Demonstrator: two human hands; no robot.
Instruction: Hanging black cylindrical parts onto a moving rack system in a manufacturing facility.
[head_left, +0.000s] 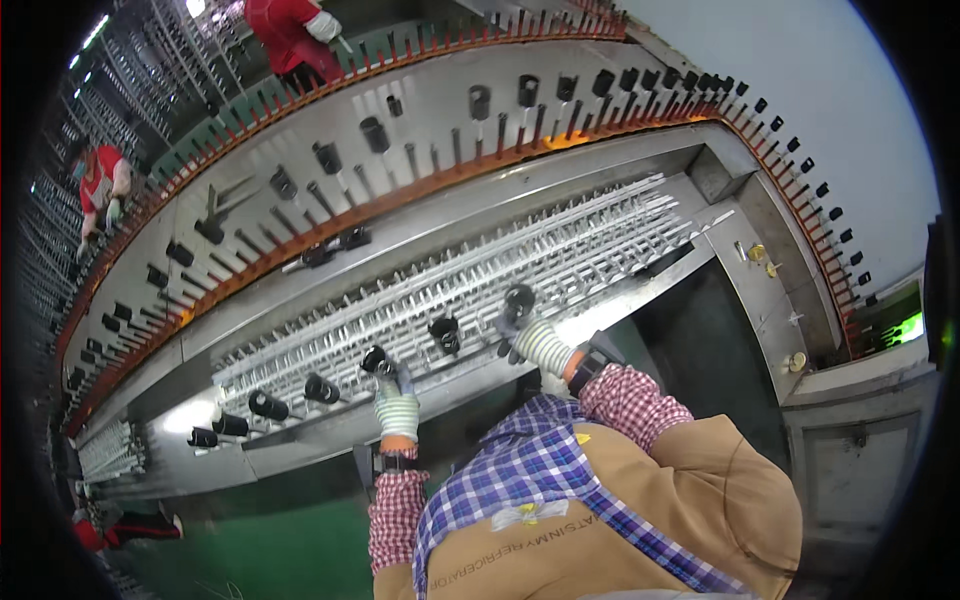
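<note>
My left hand (pixel 396 402), in a striped glove with grey fingers, is closed around a glossy black cylindrical cup-like part (pixel 377 360) at the near edge of a silver pegged rack (pixel 480 258). Farther right, my right hand (pixel 536 341), gloved alike, grips another black cylindrical part (pixel 519 297) over the rack; some of its fingers are hidden. Between the hands, a similar black part (pixel 444 335) stands on the rack. Several more sit along its near side to the left, among them one black part (pixel 321 388) close to my left hand.
Beyond the rack, a curved conveyor (pixel 420 185) carries upright spindles, many topped with black parts. Small brass-coloured pieces (pixel 757 252) lie on the metal ledge at right. Co-workers in red (pixel 290 38) stand across the conveyor. More silver racks (pixel 112 452) lie at far left.
</note>
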